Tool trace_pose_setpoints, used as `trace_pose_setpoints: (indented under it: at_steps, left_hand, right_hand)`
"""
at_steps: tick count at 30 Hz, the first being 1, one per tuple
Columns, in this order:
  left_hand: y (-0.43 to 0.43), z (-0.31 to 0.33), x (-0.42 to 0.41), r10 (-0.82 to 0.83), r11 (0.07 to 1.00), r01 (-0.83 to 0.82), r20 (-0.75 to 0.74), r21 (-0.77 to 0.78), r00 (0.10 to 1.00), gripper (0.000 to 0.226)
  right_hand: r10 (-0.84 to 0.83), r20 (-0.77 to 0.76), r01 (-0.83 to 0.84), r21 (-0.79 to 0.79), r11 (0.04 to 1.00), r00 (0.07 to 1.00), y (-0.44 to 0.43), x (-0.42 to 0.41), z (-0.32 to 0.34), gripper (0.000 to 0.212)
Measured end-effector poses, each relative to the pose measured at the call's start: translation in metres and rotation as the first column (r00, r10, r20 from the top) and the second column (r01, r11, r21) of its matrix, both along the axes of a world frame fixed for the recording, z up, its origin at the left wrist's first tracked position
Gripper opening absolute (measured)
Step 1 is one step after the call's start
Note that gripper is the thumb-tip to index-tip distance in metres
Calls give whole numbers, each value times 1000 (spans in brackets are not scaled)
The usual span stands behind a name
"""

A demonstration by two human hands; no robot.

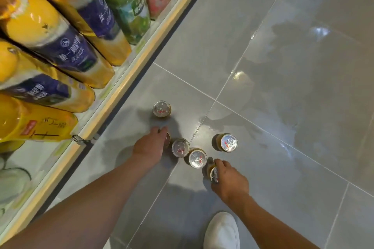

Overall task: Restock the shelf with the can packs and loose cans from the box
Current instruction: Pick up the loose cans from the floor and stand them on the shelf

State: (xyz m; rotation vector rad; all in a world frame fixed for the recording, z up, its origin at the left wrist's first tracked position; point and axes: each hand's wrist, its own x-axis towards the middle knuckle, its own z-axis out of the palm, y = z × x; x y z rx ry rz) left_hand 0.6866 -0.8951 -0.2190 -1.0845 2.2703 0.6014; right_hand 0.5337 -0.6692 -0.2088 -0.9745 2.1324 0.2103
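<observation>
"Loose cans [180, 147]: grip?"
"Fingers [219, 162] of the right hand [230, 180] clamped one; left hand [149, 145] curled over another. The rest stood on the floor [263, 66] near the shelf [121, 87]. Judged light, rigid, slick; hold sidewalls."

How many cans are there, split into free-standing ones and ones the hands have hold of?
Free-standing cans: 4
Held by the left hand: 1 can
Held by the right hand: 1 can
Total: 6

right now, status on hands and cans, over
Left hand over shelf-side can, grip hidden. Right hand gripping tilted can. Four loose cans upright on floor, nothing blocking. Box not in view.
</observation>
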Motion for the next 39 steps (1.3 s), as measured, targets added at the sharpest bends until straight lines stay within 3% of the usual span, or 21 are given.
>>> trace_pose_setpoints:
  at_steps: [7,14,20,24,29,34,39]
  left_hand:
    - [0,44,20,63,997,-63,3,40,998,59]
    - [4,166,43,89,995,-90,10,33,996,62]
    - [13,330,62,175,984,-172,-49,49,983,68]
    - [29,439,79,230,971,-220,-112,93,967,66]
    - [50,603,116,341,940,-327,-352,102,872,56]
    - [64,739,153,310,950,-299,-334,87,890,57]
    - [74,855,204,300,943,-334,-454,7,839,64]
  right_hand:
    - [22,-8,-21,54,998,1000,3,1,32,71]
    - [27,-11,-26,49,998,1000,-7,5,152,74]
    - [55,-20,-55,-21,998,998,-28,9,319,58]
    - [83,14,-82,-86,993,996,-27,18,427,63]
    - [72,37,-63,-203,977,997,-30,37,584,67]
    - [51,99,-13,-355,935,994,-38,65,716,64]
    - [237,90,-156,-526,836,967,-58,94,832,59]
